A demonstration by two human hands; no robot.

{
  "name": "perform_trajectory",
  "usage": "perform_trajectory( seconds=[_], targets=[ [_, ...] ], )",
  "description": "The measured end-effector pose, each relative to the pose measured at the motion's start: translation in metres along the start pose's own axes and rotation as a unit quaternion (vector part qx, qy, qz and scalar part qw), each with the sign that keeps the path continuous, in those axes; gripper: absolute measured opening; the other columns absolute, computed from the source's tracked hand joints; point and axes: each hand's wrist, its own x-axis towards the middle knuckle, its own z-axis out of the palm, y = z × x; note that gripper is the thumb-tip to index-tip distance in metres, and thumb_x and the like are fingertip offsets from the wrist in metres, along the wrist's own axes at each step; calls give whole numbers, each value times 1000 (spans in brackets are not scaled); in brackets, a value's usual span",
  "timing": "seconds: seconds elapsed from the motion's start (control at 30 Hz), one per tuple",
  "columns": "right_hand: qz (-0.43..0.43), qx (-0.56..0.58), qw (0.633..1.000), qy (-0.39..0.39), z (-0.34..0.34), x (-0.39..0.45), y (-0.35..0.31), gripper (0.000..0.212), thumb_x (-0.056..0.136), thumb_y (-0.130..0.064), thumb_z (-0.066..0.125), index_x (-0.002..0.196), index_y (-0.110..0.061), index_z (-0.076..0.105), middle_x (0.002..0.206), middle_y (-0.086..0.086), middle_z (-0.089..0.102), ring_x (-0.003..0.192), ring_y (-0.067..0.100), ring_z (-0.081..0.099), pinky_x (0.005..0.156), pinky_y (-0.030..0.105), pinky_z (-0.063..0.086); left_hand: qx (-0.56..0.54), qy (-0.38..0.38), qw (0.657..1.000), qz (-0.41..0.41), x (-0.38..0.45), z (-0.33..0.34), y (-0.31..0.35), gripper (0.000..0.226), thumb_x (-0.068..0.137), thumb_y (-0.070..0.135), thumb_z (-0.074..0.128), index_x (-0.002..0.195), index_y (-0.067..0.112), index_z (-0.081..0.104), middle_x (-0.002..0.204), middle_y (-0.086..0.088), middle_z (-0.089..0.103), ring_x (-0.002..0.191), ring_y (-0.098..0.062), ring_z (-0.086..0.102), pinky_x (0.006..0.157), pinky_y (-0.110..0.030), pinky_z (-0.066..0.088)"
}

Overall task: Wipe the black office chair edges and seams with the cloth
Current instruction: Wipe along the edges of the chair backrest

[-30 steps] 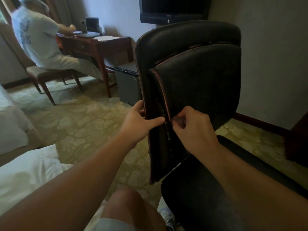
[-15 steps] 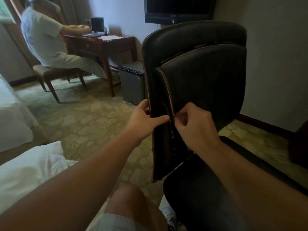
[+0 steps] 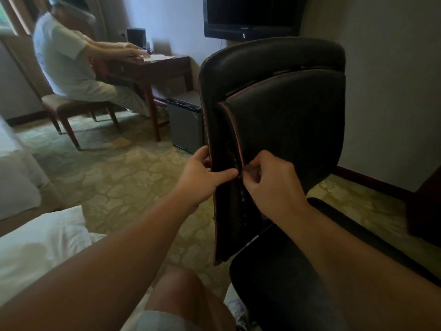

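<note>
The left hand [image 3: 202, 174] grips the left edge of the black office chair's backrest [image 3: 286, 120], its thumb laid across the front face and its fingers wrapped behind the edge. Just to its right, the right hand [image 3: 269, 182] has its fingers curled and pinched together at the red-stitched seam [image 3: 235, 132] where the inner cushion meets the outer shell; something small and dark sits between thumb and fingers, too dim to say whether it is the cloth. The two hands nearly touch at the seam. The backrest stands upright, slightly tilted, with the chair's seat [image 3: 286, 283] below it at near right. A bare knee [image 3: 181, 290] shows at the near edge, and white bedding [image 3: 40, 240] lies at near left. Patterned carpet [image 3: 124, 177] covers the floor. At far left another person [image 3: 64, 60] sits on a wooden chair [image 3: 69, 111] at a dark wooden desk [image 3: 152, 68], a small grey cabinet [image 3: 185, 120] beside it. A television [image 3: 248, 17] hangs on the far wall.
</note>
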Motion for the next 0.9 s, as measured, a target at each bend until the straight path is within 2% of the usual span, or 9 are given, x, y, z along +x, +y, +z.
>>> perform_trajectory(
  seconds=[0.1, 0.2, 0.33, 0.47, 0.57, 0.67, 0.77, 0.83, 0.9],
  targets=[
    [-25, -7, 1000, -12, 1, -2, -1, 10, 92, -24, 68, 97, -16, 63, 81, -10, 60, 73, 2, 61, 67, 17, 53, 2, 1, 1000, 2, 0, 0, -1, 45, 80, 7, 81, 112, 30, 60, 109, 5, 69, 84, 8, 69, 62, -11, 53],
    [14, 17, 1000, 19, -1, 1, 2, 11, 92, -24, 68, 97, -16, 63, 80, -12, 60, 72, 0, 60, 65, 15, 52, -1, 2, 1000, -1, 0, 1, 0, 47, 80, 7, 81, 113, 30, 59, 111, 4, 68, 84, 8, 69, 62, -11, 53],
    [-3, -6, 1000, -19, -1, 0, -1, 11, 93, -25, 67, 99, -18, 62, 85, -9, 62, 76, 2, 61, 66, 13, 50, -9, 3, 1000, 1, -2, 1, 1, 45, 81, 4, 79, 115, 25, 59, 108, 4, 68, 79, 9, 69, 60, -9, 52],
    [22, 9, 1000, 20, -4, 2, -1, 9, 93, -24, 67, 98, -19, 61, 84, -9, 60, 74, 0, 59, 66, 15, 51, -9, -2, 1000, 3, -2, 1, 0, 44, 81, 4, 79, 111, 29, 59, 108, 6, 68, 81, 8, 69, 61, -10, 52],
    [-7, -3, 1000, 8, -1, 2, -3, 9, 93, -24, 67, 97, -17, 63, 83, -9, 61, 73, 2, 60, 67, 18, 54, -3, -3, 1000, 4, -2, 0, 0, 43, 82, 6, 79, 111, 29, 59, 110, 5, 67, 81, 8, 69, 62, -10, 53],
    [18, -2, 1000, 25, -2, 6, -2, 10, 93, -25, 66, 98, -17, 63, 83, -8, 61, 72, 2, 60, 66, 19, 55, -5, -5, 1000, 3, -1, 0, 0, 43, 81, 6, 79, 109, 31, 59, 112, 4, 67, 83, 8, 69, 63, -11, 53],
    [0, -2, 1000, -9, -3, 7, -3, 9, 93, -25, 67, 97, -18, 63, 83, -10, 61, 73, 1, 61, 67, 18, 55, -9, -2, 1000, 4, 1, 0, 0, 43, 81, 5, 79, 111, 30, 59, 113, 3, 68, 84, 7, 69, 63, -11, 53],
    [6, -6, 1000, -13, -5, 9, -2, 7, 93, -26, 66, 94, -20, 61, 81, -12, 60, 72, 0, 60, 64, 16, 52, -11, -2, 1000, 4, 1, 1, 0, 44, 81, 5, 80, 111, 30, 60, 113, 3, 68, 86, 5, 70, 64, -12, 54],
    [35, 1, 999, 19, -6, 12, -1, 7, 94, -26, 65, 95, -20, 61, 80, -12, 60, 70, -1, 58, 61, 13, 47, -7, -5, 1000, 3, 2, 0, -1, 45, 79, 6, 82, 112, 29, 61, 114, 3, 68, 89, 2, 70, 68, -16, 56]
  ],
)
